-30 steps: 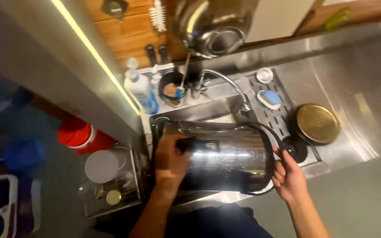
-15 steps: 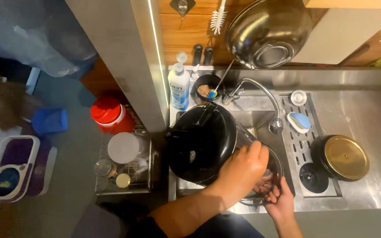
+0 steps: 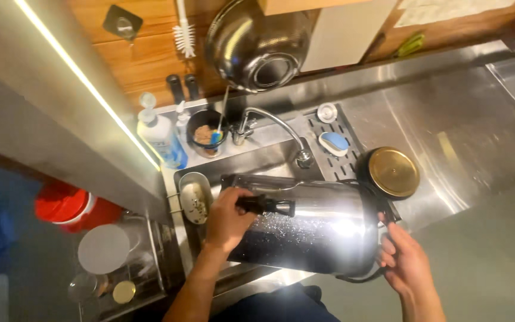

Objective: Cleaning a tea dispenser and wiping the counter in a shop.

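A large steel vessel (image 3: 314, 229) lay on its side over the sink (image 3: 251, 164), its shiny wall catching a bright glare and its lower flank speckled with water drops. The left hand (image 3: 226, 217) was closed around the black side handle (image 3: 266, 206) near the vessel's left end, its grip wrapped firmly on it. The right hand (image 3: 405, 257) was at the vessel's right end, fingers curled against the rim where a dark loop of handle ran round the edge; that grip was holding the vessel's end, though how far the fingers closed could not be told. Just left of the left hand, a small metal scoop-shaped cup (image 3: 195, 197) hung on the sink's edge. The curved tap (image 3: 281, 128) arched over the basin behind the vessel. On the grooved drain tray (image 3: 353, 161) to the right lay a blue and white soap dish (image 3: 334, 142) and a small round white cap (image 3: 327, 111), and a black pot with a brass-coloured lid (image 3: 391, 173) stood just beside the vessel's right end. Behind the sink stood a pump bottle of blue liquid (image 3: 161, 136) and a dark cup (image 3: 204, 131) holding a brush. A metal colander (image 3: 251, 45) and a white bottle brush (image 3: 183, 30) hung on the wooden wall above. The steel table (image 3: 472, 137) stretched away to the right. Down on the left, a red container (image 3: 70, 206) and a wire rack with a round white lid (image 3: 104, 249) sat low beside the unit.
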